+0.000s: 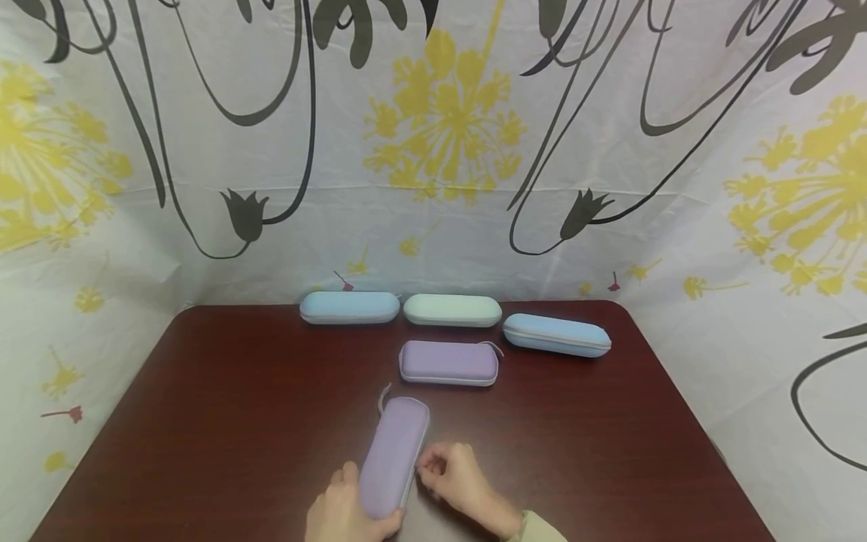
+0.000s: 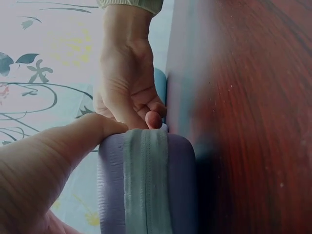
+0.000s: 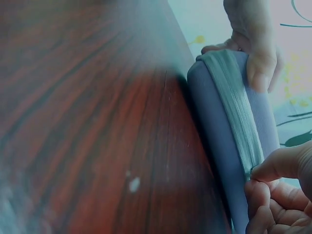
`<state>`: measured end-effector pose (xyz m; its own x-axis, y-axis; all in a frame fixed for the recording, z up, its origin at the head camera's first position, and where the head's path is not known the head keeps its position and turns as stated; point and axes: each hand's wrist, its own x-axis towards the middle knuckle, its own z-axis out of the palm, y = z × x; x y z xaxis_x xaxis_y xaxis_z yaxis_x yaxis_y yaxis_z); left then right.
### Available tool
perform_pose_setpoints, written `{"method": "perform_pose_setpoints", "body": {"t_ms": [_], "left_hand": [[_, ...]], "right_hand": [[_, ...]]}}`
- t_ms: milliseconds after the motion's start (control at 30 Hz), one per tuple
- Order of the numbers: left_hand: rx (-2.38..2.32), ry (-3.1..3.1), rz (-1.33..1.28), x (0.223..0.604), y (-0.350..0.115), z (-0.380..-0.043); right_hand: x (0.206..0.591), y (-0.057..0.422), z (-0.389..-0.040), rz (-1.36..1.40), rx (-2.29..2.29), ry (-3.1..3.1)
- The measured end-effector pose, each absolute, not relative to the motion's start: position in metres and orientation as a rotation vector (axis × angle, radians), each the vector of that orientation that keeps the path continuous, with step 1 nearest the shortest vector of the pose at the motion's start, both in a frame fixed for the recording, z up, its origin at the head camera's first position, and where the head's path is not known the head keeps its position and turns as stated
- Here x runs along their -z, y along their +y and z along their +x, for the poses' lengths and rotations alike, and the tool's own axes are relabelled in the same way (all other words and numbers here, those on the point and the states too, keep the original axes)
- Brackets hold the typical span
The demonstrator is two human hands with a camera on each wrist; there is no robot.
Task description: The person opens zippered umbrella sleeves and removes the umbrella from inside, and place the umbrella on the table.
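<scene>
Head cam: your L hand's [image 1: 341, 509] fingers grip the nearer purple case [image 1: 395, 455], approx ctr, toward the surface's [image 1: 203, 429] front edge; your R hand's [image 1: 459, 479] fingers pinch at its zip [image 3: 232, 97], R side. 2nd purple case [image 1: 448, 363] lies behind; blue case [image 1: 349, 308], mint case [image 1: 452, 310] along back edge; other blue case [image 1: 557, 336] nr back R corner.

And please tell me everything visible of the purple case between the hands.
The purple case is long with rounded corners, apparently fabric-covered, with a pale zipper band along its side and a greyish loop at its far end. It looks closed and slants, on or just above the table. The left hand grips its near end; the right hand pinches at the band.
</scene>
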<state>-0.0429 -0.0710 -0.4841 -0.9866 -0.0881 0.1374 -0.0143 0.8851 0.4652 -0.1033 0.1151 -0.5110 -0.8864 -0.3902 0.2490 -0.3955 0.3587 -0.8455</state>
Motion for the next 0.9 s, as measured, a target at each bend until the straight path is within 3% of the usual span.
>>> {"method": "perform_pose_setpoints", "body": {"t_ms": [100, 200, 333, 467, 700, 900], "left_hand": [[0.791, -2.941, 0.017, 0.479, -0.074, -0.044], [0.948, -2.986, -0.257, 0.47, -0.093, -0.052], [1.004, -2.875, -0.73, 0.454, -0.133, -0.082], [0.968, -2.728, -0.964, 0.444, -0.154, -0.12], [0.763, -2.716, -1.332, 0.447, -0.138, -0.177], [0.495, -2.691, -1.677, 0.456, -0.115, -0.199]], "right_hand": [[0.513, 0.118, -0.104, 0.736, -1.601, -2.583], [0.516, 0.12, -0.106, 0.741, -1.573, -2.579], [0.517, 0.122, -0.109, 0.761, -1.545, -2.567], [0.516, 0.123, -0.11, 0.761, -1.544, -2.583], [0.513, 0.125, -0.113, 0.766, -1.52, -2.626], [0.511, 0.122, -0.112, 0.809, -1.533, -2.621]]}}
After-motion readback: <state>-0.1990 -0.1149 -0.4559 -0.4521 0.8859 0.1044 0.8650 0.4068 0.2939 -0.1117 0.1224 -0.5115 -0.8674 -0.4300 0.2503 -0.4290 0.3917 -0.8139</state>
